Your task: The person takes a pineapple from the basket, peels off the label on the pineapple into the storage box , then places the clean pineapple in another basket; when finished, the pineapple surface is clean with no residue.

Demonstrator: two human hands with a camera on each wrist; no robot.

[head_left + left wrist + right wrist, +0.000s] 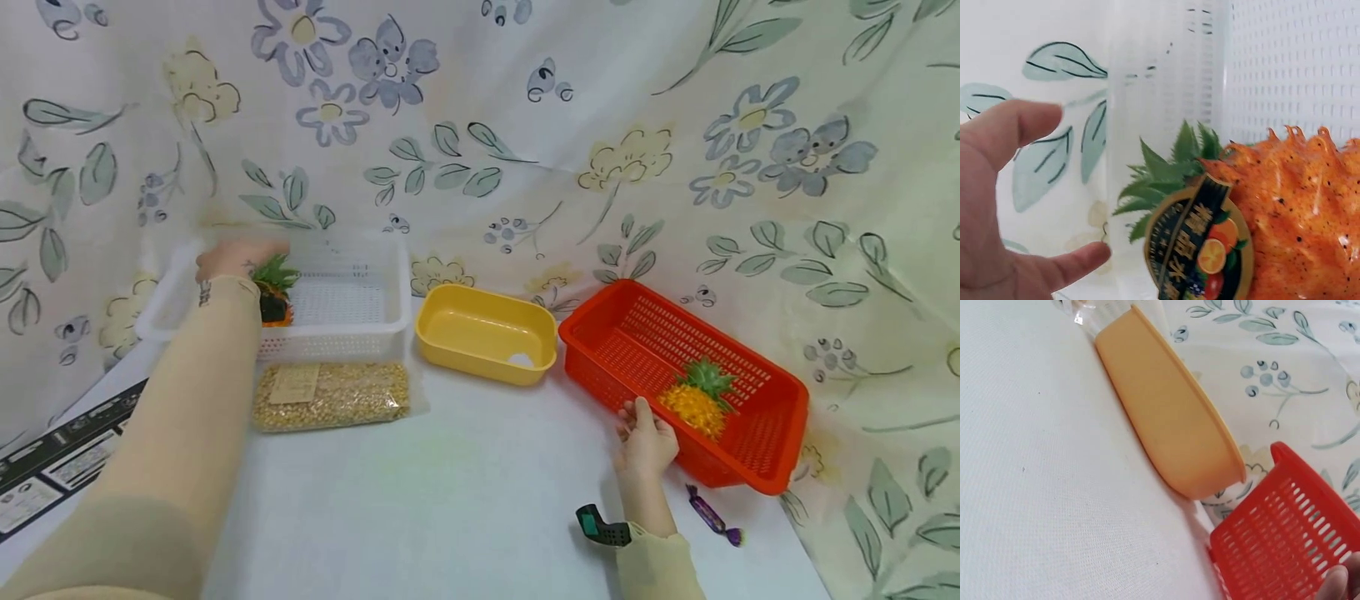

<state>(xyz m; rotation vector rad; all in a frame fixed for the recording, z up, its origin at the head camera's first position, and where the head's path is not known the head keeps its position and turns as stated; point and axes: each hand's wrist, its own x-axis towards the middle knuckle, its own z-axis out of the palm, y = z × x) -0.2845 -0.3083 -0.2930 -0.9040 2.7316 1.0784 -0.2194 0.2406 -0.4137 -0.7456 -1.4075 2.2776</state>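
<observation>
My left hand (pixel 234 257) is over the left part of a white plastic basket (pixel 348 331), blurred in the head view. The left wrist view shows its thumb and a finger spread apart with nothing between them. Beside it in the basket lies a spiky orange fruit (pixel 1300 215) with green leaves and a round dark label (pixel 1200 244). At the near wall of a red basket (pixel 600 364) is my right hand (pixel 648 442), its fingers loosely bent by the rim. Contact with the wall is hard to judge. A spiky yellow-orange fruit (pixel 693 407) with a leafy crown lies in the red basket.
A yellow tub (pixel 480 360) with a small white thing inside stands between the baskets. In front of the white basket lies a clear bag of pale beans or grains (pixel 333 396). A purple-wrapped candy (pixel 712 514) is near the red basket; a black-and-white strip (pixel 67 462) lies left.
</observation>
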